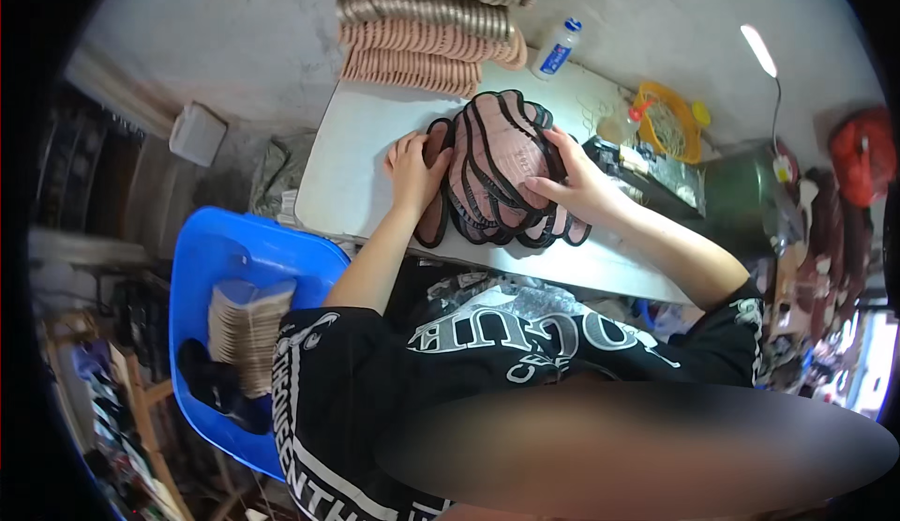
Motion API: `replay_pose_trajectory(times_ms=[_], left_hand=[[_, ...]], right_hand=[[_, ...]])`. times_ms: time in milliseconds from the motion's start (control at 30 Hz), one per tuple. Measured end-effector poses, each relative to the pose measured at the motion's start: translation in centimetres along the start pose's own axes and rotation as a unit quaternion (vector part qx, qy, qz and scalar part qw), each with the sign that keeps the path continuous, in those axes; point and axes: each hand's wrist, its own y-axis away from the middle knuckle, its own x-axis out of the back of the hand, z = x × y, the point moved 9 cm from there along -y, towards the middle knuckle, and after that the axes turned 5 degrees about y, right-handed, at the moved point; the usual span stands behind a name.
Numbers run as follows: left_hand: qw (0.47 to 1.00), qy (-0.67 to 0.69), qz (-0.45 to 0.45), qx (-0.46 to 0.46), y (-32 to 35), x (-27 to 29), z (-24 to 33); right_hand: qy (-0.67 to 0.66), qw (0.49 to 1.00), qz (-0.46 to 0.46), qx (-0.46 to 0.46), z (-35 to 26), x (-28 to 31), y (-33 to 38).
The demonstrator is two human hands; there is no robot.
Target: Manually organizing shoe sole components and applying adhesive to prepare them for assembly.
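Both hands down flat on a fanned batch of shoe insoles point(497, 169), middle of the frame: left hand point(412, 169) with fingers loosely curled over the left edge of the fan, right hand point(572, 183) spread open across its right side, fingertips pressing the top pieces. Neither grip closed around anything; more a holding-down and spreading touch than a grasp. Pinkish pieces with dark edging, overlapped like cards, lying on the white tabletop point(361, 151) just in front of the body.

Judging by the layout, somewhere in the middle of the work. Fan already spread out and every visible piece already edged in black, yet not gathered or moved off. Upper centre of the frame: long rows of stacked insoles point(422, 24), tan and grey, against the wall, whether handled or waiting cannot be told. Lower left: blue tub point(202, 268) holding another thick stack of pale pieces point(246, 329), so plenty apparently left or in circulation.

Farther out, right of the upper rows, a small white bottle with blue label point(557, 49); upper right, a yellow dish point(677, 118) with what look like rubber bands, and a lit lamp point(759, 49) above.
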Motion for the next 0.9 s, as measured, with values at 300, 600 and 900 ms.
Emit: replay_pose_trajectory(times_ms=[300,600,900], left_hand=[[0.999,0.035,0.008,-0.023,0.2,1.3,0.5],[0.999,0.038,0.006,0.017,0.4,2.3,0.2],[0.987,0.066,-0.102,0.101,-3.8,2.1,-0.4]], right_hand=[[-0.091,0.994,0.060,0.024,0.8,-2.6,-1.0],[-0.142,0.971,0.169,-0.089,3.5,-4.8,-0.4],[-0.121,0.971,0.202,0.042,0.3,-4.5,-1.0]])
